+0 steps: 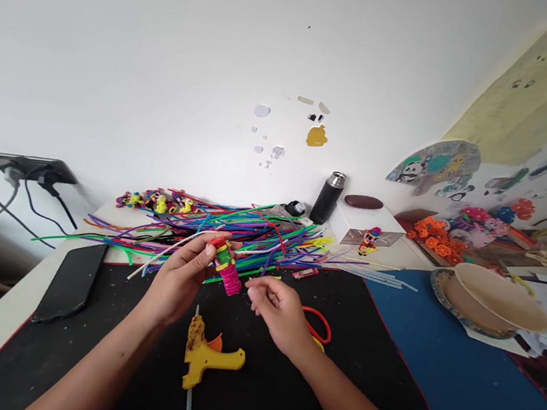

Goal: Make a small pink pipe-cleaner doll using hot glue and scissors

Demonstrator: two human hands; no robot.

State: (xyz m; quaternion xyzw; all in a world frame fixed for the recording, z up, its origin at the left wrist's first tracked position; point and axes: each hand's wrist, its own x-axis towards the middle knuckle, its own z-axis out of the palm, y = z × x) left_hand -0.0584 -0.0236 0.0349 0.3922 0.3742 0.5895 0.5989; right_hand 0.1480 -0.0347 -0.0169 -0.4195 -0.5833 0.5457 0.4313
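Observation:
My left hand [190, 268] holds a small pipe-cleaner figure [228, 274] between thumb and fingers, tilted, its pink end pointing down to the right. Green, yellow and red parts show nearer the fingertips. Just right of the pink end is my right hand [276, 307], its fingers curled and pinched together; whatever they hold, if anything, is too small to make out. Below both hands a yellow hot glue gun [208, 354] lies on the black mat [140, 376], a glue stick sticking out of its back. Red-handled scissors [321, 322] are partly hidden behind my right hand.
Loose colourful pipe cleaners [255, 229] cover the back of the table. Several finished figures [157, 202] lie at back left, another figure [369, 241] by a white box [369, 221]. A black thermos [328, 197], a phone [70, 282] and a bowl [498, 298] stand around.

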